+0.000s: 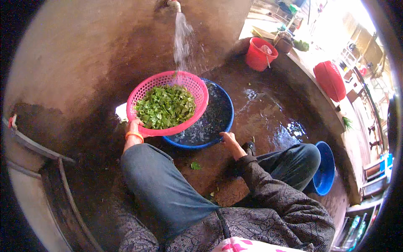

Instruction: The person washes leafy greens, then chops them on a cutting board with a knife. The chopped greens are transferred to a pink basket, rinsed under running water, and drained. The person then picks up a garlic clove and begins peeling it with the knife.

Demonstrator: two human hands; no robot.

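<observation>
While water runs from the tap, the head view holds the following items.

Head view, left hand (133,126): closed on the near rim of the pink colander (168,103), which it holds tilted over the basin; an orange bangle (134,135) sits on the wrist.

Head view, right hand (228,139): fingers curled over the near edge of the blue basin (218,117), gripping or steadying it; how tightly cannot be told.

Colander contents: a heap of chopped green leaves (165,107), filling most of the bowl.

Colander position: raised above the left part of the basin, its far rim just under the falling water (181,40).

Basin contents: dark water with a few leaf scraps.

Tap (174,5): at the top of the wall, running.

Floor (268,113): wet concrete, with stray bits of leaf near the knees.

Other items: a red bucket (261,53) on the ledge, a red tub (330,80) farther right, a second blue basin (325,168) beside the right knee.

Step in hand, as judged: rinsing the leaves under the stream and letting them drain into the basin.

Next move, as judged: calls for a firm left grip on the loaded colander and a steady basin, so neither tips.
</observation>
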